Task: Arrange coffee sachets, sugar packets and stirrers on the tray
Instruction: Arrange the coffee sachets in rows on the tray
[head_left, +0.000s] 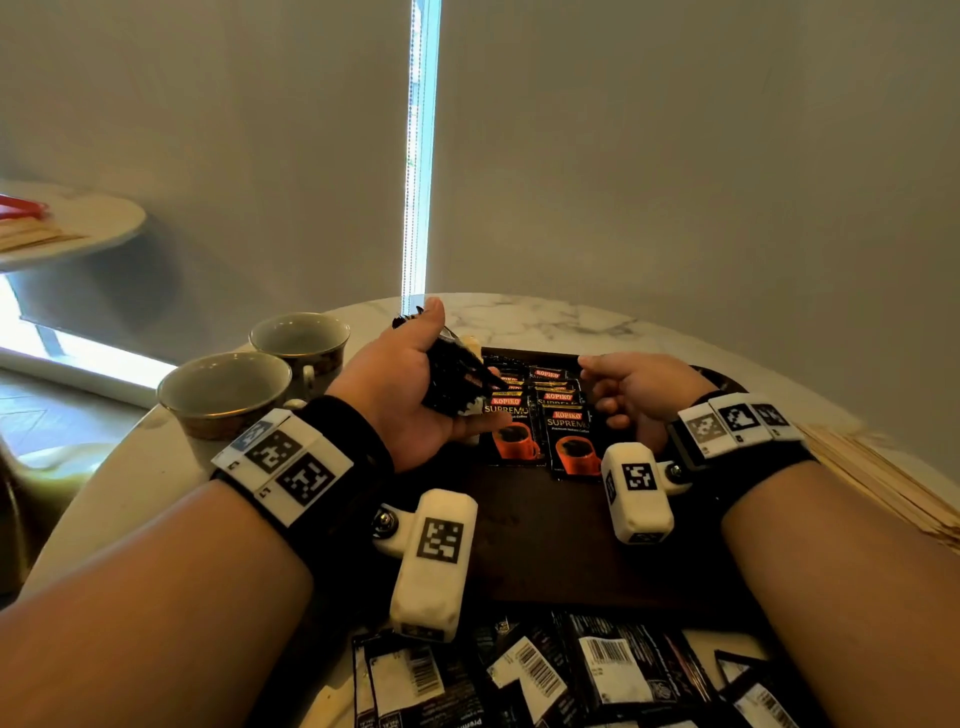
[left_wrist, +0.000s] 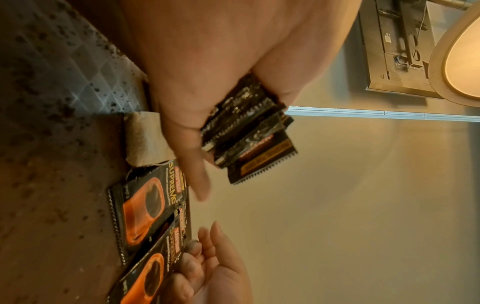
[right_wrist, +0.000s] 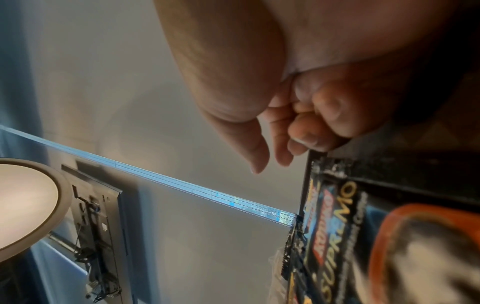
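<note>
My left hand (head_left: 410, 379) grips a bundle of black coffee sachets (head_left: 457, 384) palm-up, just above the far left part of the dark brown tray (head_left: 545, 535); the left wrist view shows the bundle (left_wrist: 249, 131) fanned between thumb and fingers. Two overlapping rows of coffee sachets (head_left: 540, 415) lie on the tray's far half. My right hand (head_left: 618, 389) hovers over the right row with loosely curled fingers and holds nothing; in the right wrist view it (right_wrist: 272, 133) sits just above a sachet (right_wrist: 363, 236). A beige packet (left_wrist: 142, 139) lies at the rows' far left.
Several loose sachets (head_left: 571, 675) lie face down at the table's near edge. Two empty cups (head_left: 223, 389) (head_left: 301, 338) stand left of the tray. Wooden stirrers (head_left: 883, 483) lie to the right. The tray's near half is bare. The marble table (head_left: 545, 317) ends close behind.
</note>
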